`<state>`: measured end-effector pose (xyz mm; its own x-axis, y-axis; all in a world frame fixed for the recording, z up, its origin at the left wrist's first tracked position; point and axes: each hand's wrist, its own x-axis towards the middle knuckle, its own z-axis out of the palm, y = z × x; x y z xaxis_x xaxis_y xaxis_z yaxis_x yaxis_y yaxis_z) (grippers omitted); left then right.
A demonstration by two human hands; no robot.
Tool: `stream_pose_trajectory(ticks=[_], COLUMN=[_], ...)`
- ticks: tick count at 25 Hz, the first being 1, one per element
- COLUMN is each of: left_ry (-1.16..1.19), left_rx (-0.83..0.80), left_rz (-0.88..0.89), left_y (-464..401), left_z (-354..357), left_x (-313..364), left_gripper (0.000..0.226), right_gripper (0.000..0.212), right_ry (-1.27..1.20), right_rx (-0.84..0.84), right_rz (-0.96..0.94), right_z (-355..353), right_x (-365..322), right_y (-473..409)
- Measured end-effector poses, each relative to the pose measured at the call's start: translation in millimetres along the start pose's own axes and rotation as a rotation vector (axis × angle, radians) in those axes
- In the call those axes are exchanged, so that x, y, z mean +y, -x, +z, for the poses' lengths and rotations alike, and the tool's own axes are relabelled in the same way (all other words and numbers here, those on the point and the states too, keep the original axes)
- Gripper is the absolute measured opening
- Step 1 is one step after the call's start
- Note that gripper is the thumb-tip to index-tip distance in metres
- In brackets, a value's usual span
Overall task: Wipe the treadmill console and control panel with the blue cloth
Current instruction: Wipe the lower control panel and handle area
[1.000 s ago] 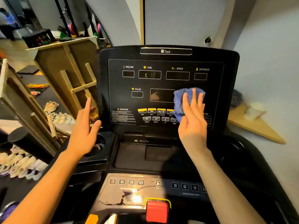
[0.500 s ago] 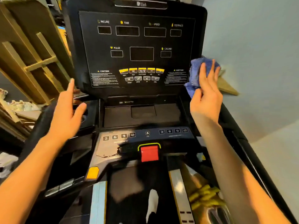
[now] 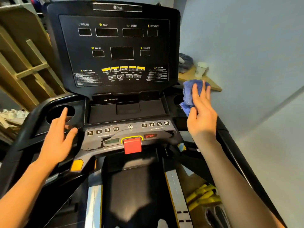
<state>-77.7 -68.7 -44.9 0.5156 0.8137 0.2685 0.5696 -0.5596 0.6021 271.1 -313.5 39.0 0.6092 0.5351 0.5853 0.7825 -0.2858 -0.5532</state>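
Cloth (image 3: 191,94), blue and bunched, sat under my flat right hand (image 3: 201,116) at the console's (image 3: 115,46) lower right, by the cup holder; my left hand (image 3: 57,139) hovered open, empty, lower left.

The display panel (image 3: 115,46) stands clear at twelve o'clock — the wall (image 3: 246,46) hems in three o'clock.

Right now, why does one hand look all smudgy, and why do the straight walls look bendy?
In the head view, the left hand is smeared by motion blur, while the right hand on the blue cloth looks sharper; the wide-angle lens bows the edges, so the wall line and the handrail seem to curve; light glares off the glossy control panel near the red stop button.
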Motion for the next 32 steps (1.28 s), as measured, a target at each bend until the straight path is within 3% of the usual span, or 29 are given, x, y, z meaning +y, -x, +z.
stream_pose_trajectory(ticks=[7, 11, 13, 17, 21, 29, 32], left_ry=[-0.067, -0.110, -0.164, -0.226, -0.299, -0.389, -0.385], left_rx=[-0.030, -0.114, -0.117, -0.138, -0.119, -0.141, -0.135], left_rz=[-0.096, -0.190, -0.229, -0.191, -0.181, -0.181, -0.191], left_y=[48, 81, 89, 92, 93, 90, 90], left_z=[14, 22, 23, 22, 24, 27, 29], left_x=[4, 2, 0, -1, 3, -3, -6], left_gripper=[0.075, 0.088, 0.089, 0.083, 0.080, 0.085, 0.085], right_gripper=[0.047, 0.047, 0.047, 0.065, 0.060, 0.060, 0.059], right_ry=[-0.058, -0.008, 0.000, 0.023, 0.032, 0.281, 0.361], right_rx=[-0.035, -0.103, -0.186, -0.382, -0.511, -0.436, -0.430], right_rz=[-0.122, -0.164, -0.095, 0.035, 0.084, -0.150, -0.153], right_z=[-1, -1, -1, 8, 27, 45, 51], right_x=[47, 54, 53, 57, 68, 71, 72], right_y=[35, 59, 71, 100, 123, 133, 131])
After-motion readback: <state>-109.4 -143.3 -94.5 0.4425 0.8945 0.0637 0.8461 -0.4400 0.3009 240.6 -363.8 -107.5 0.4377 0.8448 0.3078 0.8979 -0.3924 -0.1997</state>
